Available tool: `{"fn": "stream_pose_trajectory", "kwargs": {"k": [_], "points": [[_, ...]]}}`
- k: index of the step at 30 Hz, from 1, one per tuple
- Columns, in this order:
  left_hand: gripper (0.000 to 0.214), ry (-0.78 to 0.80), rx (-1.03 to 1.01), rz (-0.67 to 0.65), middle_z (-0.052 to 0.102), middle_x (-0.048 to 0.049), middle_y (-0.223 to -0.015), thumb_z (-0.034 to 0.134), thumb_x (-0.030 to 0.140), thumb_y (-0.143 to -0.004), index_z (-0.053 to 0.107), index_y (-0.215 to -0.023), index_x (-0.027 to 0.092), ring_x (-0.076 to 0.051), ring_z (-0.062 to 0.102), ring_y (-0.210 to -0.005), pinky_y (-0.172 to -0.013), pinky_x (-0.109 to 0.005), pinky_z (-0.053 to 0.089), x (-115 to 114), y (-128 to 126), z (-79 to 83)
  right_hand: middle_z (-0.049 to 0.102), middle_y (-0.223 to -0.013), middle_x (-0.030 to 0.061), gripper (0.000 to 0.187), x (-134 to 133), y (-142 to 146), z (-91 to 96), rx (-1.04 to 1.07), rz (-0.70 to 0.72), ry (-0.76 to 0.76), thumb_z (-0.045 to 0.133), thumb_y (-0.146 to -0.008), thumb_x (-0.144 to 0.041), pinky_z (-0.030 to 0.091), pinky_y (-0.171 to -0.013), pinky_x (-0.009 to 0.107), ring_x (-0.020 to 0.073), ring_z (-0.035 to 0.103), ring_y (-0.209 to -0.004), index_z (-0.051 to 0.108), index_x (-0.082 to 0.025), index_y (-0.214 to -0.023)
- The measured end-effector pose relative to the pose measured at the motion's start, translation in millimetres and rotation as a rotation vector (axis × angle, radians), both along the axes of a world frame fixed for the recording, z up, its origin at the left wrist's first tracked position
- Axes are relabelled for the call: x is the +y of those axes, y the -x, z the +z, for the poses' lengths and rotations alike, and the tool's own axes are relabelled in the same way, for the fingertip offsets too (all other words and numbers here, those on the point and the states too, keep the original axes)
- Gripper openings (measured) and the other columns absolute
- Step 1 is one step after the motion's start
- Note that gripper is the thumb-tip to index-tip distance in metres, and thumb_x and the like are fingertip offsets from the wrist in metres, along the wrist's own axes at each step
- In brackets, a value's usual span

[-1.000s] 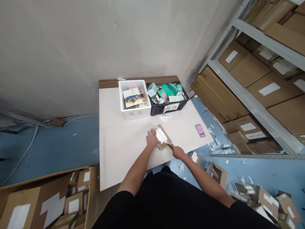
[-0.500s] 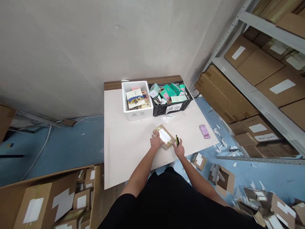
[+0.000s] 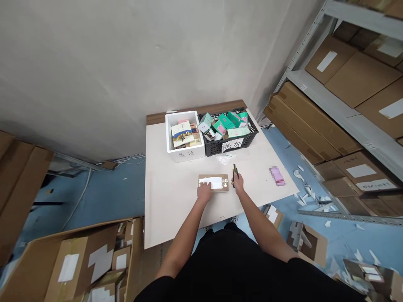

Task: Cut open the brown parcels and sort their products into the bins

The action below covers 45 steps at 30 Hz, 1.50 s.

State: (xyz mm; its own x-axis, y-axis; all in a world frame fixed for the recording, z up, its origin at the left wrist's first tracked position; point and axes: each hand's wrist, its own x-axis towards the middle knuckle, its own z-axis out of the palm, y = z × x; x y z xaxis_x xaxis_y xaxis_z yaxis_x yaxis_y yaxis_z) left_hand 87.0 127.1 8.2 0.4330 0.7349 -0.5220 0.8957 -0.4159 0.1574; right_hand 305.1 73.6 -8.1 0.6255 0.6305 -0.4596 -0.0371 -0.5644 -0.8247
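Observation:
A small brown cardboard box [image 3: 223, 183] with a white label and shiny tape lies flat on the white table [image 3: 170, 201]. Its long side runs across in front of me. My left hand [image 3: 205, 192] grips its near left side, fingers over the top and touching the label. Just right of the box, my right hand [image 3: 238, 182] is closed round a black and yellow utility knife [image 3: 234, 169], whose tip points away from me. I cannot make out whether its blade is out. A gap separates the knife from the box.
Behind stand a white foam box [image 3: 185, 156] of books and a black crate [image 3: 214, 147] of green cartons. A blurred pink item [image 3: 277, 175] lies at the table's right. Shelves of cartons [image 3: 362, 79] rise right; a large carton [image 3: 135, 235] of parcels is at left.
The cardboard box has turned from slanted to lying straight across. My right hand has come off its corner and moved slightly away with the knife; my left hand stays on the box.

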Motion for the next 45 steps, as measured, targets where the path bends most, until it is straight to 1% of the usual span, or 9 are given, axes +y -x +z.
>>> {"fn": "stream_pose_trajectory", "kwargs": {"k": [2, 5, 9, 13, 17, 23, 32, 39, 45], "points": [[0.07, -0.026, -0.077, -0.055, 0.036, -0.0113, -0.172, 0.051, 0.056, -0.1, 0.039, -0.163, 0.028, -0.037, 0.025, -0.159, -0.121, -0.053, 0.036, 6.6, -5.9, -6.0, 0.072, -0.081, 0.0019, 0.034, -14.1, -5.0, 1.9, 0.133, -0.06, -0.071, 0.053, -0.102, -0.056, 0.054, -0.057, 0.023, 0.0165, 0.072, -0.065, 0.052, -0.023, -0.108], [0.071, -0.001, -0.102, -0.089, 0.012, -0.0028, -0.18, 0.038, 0.057, -0.104, 0.025, -0.17, 0.032, -0.037, 0.005, -0.165, -0.129, -0.06, 0.018, 10.3, -12.4, -24.2, 0.069, -0.073, -0.0021, 0.028, -37.3, -11.3, 2.6, 0.254, 0.0, -0.011, 0.068, -0.096, -0.043, 0.054, -0.053, 0.024, 0.0167, 0.071, -0.056, 0.048, -0.024, -0.101], [0.071, -0.008, -0.125, -0.093, 0.006, -0.0001, -0.18, 0.032, 0.058, -0.105, 0.017, -0.171, 0.034, -0.035, -0.002, -0.165, -0.131, -0.062, 0.01, 7.3, -11.2, -47.8, 0.057, -0.056, -0.0082, 0.023, -51.2, -14.9, -0.4, 0.162, 0.167, 0.197, 0.064, -0.1, -0.041, 0.043, -0.042, 0.022, 0.0127, 0.057, -0.037, 0.051, -0.024, -0.095], [0.071, -0.038, -0.154, -0.087, 0.006, 0.0001, -0.18, 0.032, 0.058, -0.105, 0.019, -0.171, 0.033, -0.035, -0.002, -0.165, -0.131, -0.061, 0.01, 4.8, -7.4, -56.6, 0.056, -0.053, -0.006, 0.038, -43.0, -12.6, -3.0, 0.025, 0.288, 0.308, 0.056, -0.105, -0.049, 0.04, -0.042, 0.021, 0.0101, 0.053, -0.035, 0.051, -0.022, -0.08], [0.07, -0.042, -0.179, -0.082, 0.007, 0.0, -0.18, 0.033, 0.057, -0.105, 0.02, -0.17, 0.034, -0.035, 0.0, -0.165, -0.131, -0.061, 0.01, 4.4, -7.0, -56.8, 0.059, -0.057, -0.0043, 0.039, -31.1, -10.4, 2.3, -0.095, 0.41, 0.385, 0.052, -0.108, -0.05, 0.04, -0.045, 0.022, 0.01, 0.054, -0.036, 0.056, -0.02, -0.083], [0.069, -0.034, -0.187, -0.075, 0.008, 0.0003, -0.18, 0.035, 0.054, -0.105, 0.019, -0.17, 0.035, -0.034, -0.002, -0.166, -0.132, -0.06, 0.008, 1.9, -8.1, -49.3, 0.076, -0.09, 0.0086, 0.041, -28.8, -12.4, 14.1, -0.325, 0.555, 0.498, 0.048, -0.109, -0.052, 0.045, -0.056, 0.024, 0.0142, 0.067, -0.055, 0.066, -0.017, -0.098], [0.07, 0.012, -0.167, -0.07, 0.003, -0.0005, -0.18, 0.035, 0.053, -0.106, 0.02, -0.171, 0.032, -0.035, -0.003, -0.165, -0.132, -0.059, 0.007, 1.8, -10.6, -39.4, 0.078, -0.094, 0.0115, 0.037, -43.4, -9.1, 7.9, -0.278, 0.484, 0.476, 0.064, -0.101, -0.053, 0.048, -0.064, 0.026, 0.0196, 0.072, -0.068, 0.071, -0.017, -0.098], [0.07, -0.002, -0.168, -0.073, 0.006, 0.0002, -0.18, 0.038, 0.051, -0.105, 0.019, -0.17, 0.035, -0.034, 0.0, -0.166, -0.132, -0.059, 0.011, 1.5, -11.1, -42.4, 0.078, -0.099, 0.0151, 0.037, -49.3, -3.1, 8.6, -0.347, 0.483, 0.498, 0.062, -0.103, -0.051, 0.05, -0.067, 0.026, 0.0213, 0.075, -0.076, 0.071, -0.015, -0.1], [0.07, -0.003, -0.149, -0.073, 0.005, -0.0004, -0.18, 0.039, 0.052, -0.105, 0.02, -0.17, 0.033, -0.034, -0.001, -0.165, -0.132, -0.059, 0.01, 1.9, -12.5, -42.6, 0.078, -0.1, 0.0158, 0.037, -54.0, 2.9, 11.2, -0.374, 0.509, 0.527, 0.058, -0.105, -0.049, 0.05, -0.064, 0.026, 0.0203, 0.074, -0.069, 0.071, -0.014, -0.101]]}}
